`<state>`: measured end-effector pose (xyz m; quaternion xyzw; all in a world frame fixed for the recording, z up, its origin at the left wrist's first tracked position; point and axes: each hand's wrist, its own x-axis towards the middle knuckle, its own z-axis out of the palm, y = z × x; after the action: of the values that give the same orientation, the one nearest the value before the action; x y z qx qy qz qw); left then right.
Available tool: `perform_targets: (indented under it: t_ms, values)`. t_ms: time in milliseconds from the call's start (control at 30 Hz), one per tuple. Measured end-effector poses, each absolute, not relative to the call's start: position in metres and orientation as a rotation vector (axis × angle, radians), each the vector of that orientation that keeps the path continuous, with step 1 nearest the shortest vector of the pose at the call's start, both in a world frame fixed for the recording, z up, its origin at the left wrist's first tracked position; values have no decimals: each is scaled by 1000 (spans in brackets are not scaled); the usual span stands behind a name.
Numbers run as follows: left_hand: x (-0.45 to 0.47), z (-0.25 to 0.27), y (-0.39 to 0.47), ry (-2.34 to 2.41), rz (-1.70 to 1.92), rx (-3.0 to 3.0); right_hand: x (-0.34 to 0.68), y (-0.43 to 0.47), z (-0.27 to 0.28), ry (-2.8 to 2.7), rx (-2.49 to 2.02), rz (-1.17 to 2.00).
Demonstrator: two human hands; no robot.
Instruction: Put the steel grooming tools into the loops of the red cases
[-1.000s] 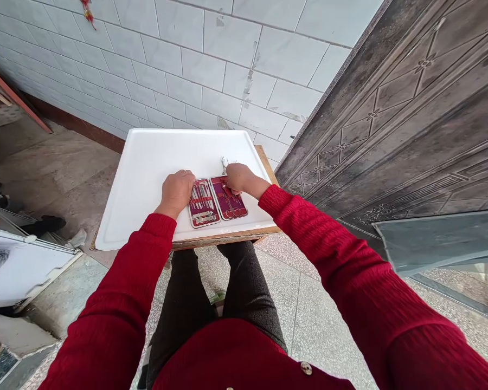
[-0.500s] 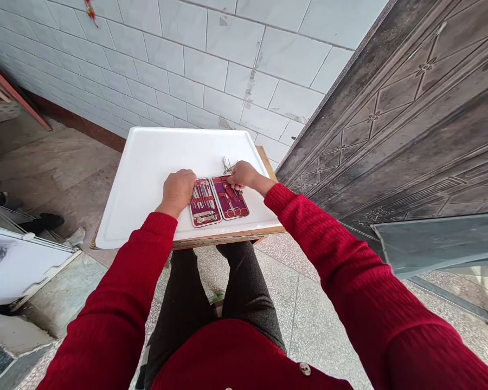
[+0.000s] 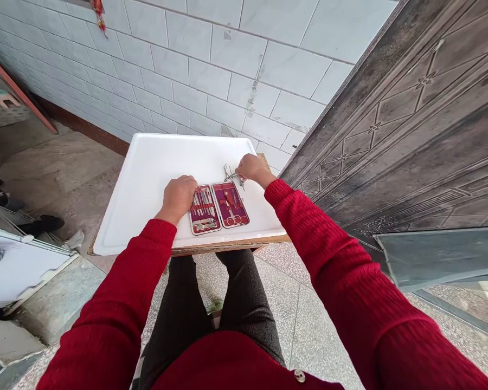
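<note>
An open manicure case [image 3: 220,208] lies on a white tray, with a red and purple lining and a metallic rim. Slim metal grooming tools [image 3: 202,201] stand in a row under a red strap in its left half, with nail clippers [image 3: 204,223] below. Small scissors [image 3: 231,216] sit in the right half. My left hand [image 3: 179,195] rests, fingers curled, at the case's left edge. Beyond the right half, my right hand [image 3: 250,167] is closed in a pinch beside loose metal nippers [image 3: 228,173]. Its fingers hide what they grip.
The white tray [image 3: 146,162] covers most of a wooden table [image 3: 228,247]. A tiled wall [image 3: 203,70] rises behind it. To the right stands a dark patterned metal door [image 3: 374,130]. White panels [image 3: 20,265] are at the lower left.
My right hand has moved away from the case's right half, slightly up and right, to the loose metal tools on the tray. My left hand stays at the case. The view has shifted slightly.
</note>
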<state>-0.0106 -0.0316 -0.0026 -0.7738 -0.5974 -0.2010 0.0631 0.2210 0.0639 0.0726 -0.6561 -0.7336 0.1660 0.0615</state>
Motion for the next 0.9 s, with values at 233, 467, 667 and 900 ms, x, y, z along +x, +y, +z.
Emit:
perform_targets:
  t_ms: [233,467,667,900]
  values:
    - [-12,-3,-31,-1793,-631,-2349,221,56,56,-2250,-1945,432]
    - [-12,-3,-31,-1788,-594,-2344,221,18,69,-2518,-1870,676]
    - [-11,-1,-32,-1803,-555,-2344,201,4,74,-2702,-1984,178]
    - [-12,-3,-31,-1807,-538,-2340,189,-6,67,-2741,-1966,-23]
